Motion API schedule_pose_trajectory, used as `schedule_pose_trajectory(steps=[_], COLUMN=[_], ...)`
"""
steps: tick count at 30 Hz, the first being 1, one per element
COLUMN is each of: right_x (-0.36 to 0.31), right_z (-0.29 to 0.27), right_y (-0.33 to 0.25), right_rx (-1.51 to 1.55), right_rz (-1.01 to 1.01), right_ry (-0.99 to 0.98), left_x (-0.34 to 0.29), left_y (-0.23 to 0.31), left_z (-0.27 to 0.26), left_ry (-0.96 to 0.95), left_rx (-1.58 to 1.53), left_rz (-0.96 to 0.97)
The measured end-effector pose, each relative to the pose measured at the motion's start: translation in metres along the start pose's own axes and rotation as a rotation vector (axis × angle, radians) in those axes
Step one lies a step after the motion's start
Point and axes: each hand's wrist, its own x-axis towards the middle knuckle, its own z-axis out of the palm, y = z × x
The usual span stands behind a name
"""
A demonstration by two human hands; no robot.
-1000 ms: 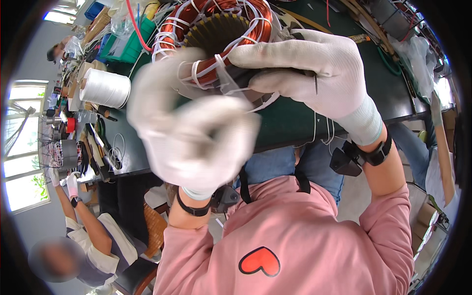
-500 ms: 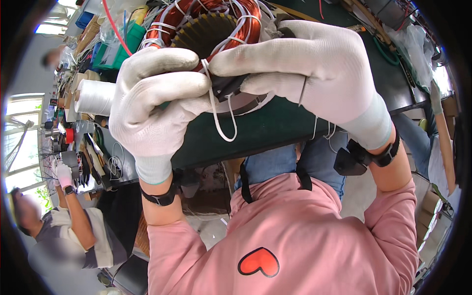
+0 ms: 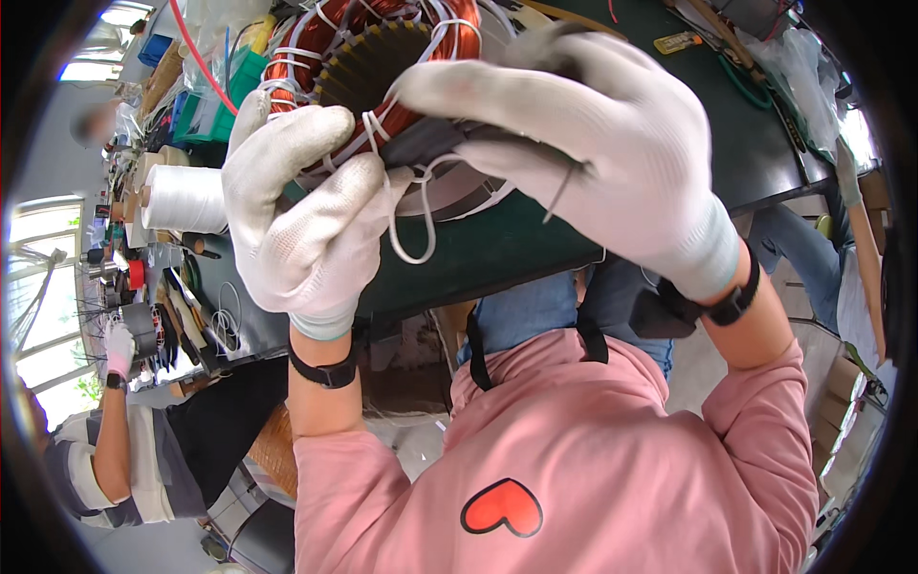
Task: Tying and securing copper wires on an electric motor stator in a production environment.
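Note:
A motor stator [image 3: 378, 62] with copper windings laced in white cord lies at the top of the view, on the green table. My left hand [image 3: 311, 215], in a white glove, is closed at its near rim, thumb and fingertips on the white cord [image 3: 430, 234], which hangs in a loop below them. My right hand [image 3: 612, 153], also gloved, reaches over the stator's right side with the index finger stretched toward the lacing. A thin metal needle [image 3: 562, 194] sticks out from under its curled fingers; other fingertips are blurred or hidden.
A spool of white cord [image 3: 186, 199] stands left of my left hand, with a green bin [image 3: 239, 91] behind it. Plastic bags [image 3: 798, 86] and tools lie at the far right. Another person's gloved hand [image 3: 120, 346] is at the bench on the left.
My right hand's fingers have lifted and spread from their pinch near my left fingertips. My left hand has shifted slightly down and left. The stator appears further left in view.

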Motion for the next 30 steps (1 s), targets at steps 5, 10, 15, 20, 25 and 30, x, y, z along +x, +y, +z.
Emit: schedule_pose_trajectory(steps=[5, 10, 15, 20, 25, 30], right_x=[-0.099, -0.295, -0.264, -0.103, -0.079, -0.089], right_z=[-0.039, -0.074, -0.070, -0.021, -0.033, -0.011], right_y=[-0.015, -0.021, -0.038, -0.015, 0.048, 0.112], right_rx=[0.116, 0.034, 0.263, 0.807, 0.958, 0.361], right_rz=[0.454, 1.156, 1.256, 1.084, 1.013, 0.689], right_ry=[0.270, 0.308, 0.308, -0.074, 0.199, 0.187], left_x=[-0.008, -0.005, -0.008, -0.010, -0.005, -0.006], left_y=[-0.001, -0.004, -0.004, 0.001, 0.007, 0.005], left_z=[0.004, 0.005, 0.007, 0.010, 0.001, 0.010], left_ry=[0.036, 0.073, 0.092, 0.104, 0.010, 0.064], left_rx=[0.024, 0.014, 0.026, 0.020, 0.047, 0.029], left_rz=[-0.001, 0.010, -0.033, -0.083, -0.072, -0.083])
